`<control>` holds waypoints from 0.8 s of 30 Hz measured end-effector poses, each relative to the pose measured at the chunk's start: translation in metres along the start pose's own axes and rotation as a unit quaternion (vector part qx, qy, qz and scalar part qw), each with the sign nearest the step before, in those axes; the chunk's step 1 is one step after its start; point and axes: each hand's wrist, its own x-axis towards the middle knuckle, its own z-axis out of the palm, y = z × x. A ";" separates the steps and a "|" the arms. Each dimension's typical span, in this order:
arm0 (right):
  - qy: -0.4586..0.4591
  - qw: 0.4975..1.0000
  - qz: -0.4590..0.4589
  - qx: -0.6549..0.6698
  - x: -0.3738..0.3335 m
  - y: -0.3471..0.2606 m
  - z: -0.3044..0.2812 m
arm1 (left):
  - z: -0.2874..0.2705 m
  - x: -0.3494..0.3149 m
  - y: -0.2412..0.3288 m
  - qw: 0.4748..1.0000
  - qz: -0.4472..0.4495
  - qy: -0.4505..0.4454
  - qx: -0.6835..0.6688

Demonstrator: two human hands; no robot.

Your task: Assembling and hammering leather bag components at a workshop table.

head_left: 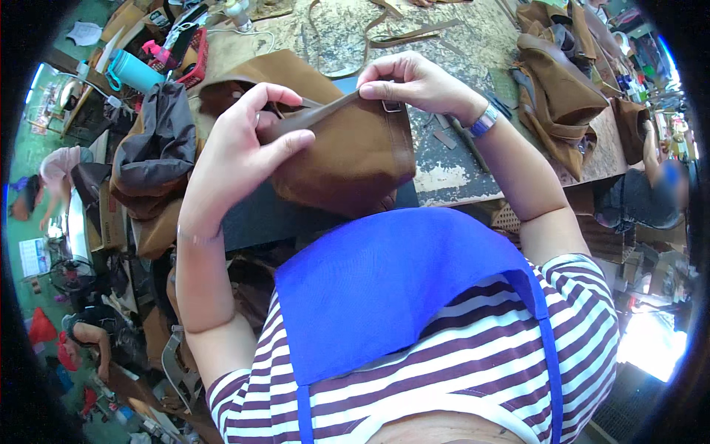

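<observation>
A brown leather bag (333, 163) lies at the near edge of the worktable, in front of my blue apron. Above it I hold a brown leather strap (323, 112) stretched between both hands. My left hand (248, 140) grips the strap's left part, thumb and fingers closed around it. With thumb and forefinger, my right hand (392, 85) pinches its right end, close to a metal buckle (391, 106) on the bag. Where the strap runs behind my left fingers is hidden.
Brown bags (562, 96) are piled at the table's right. Loose straps (414, 33) lie at the far side. A dark-lined bag (155, 140), a turquoise bottle (133, 72) and a red basket (195, 59) stand left. Other people (643, 196) are at both sides.
</observation>
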 end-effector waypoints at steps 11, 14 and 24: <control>-0.059 0.987 0.092 0.120 0.024 0.045 0.009 | 0.005 0.015 -0.044 0.995 -0.085 0.017 0.048; -0.056 0.989 0.091 0.106 0.023 0.049 0.007 | 0.017 0.021 -0.031 0.990 -0.046 0.038 0.126; -0.013 0.982 -0.092 -0.166 0.023 0.016 0.005 | 0.032 0.030 -0.027 0.985 -0.032 0.042 0.164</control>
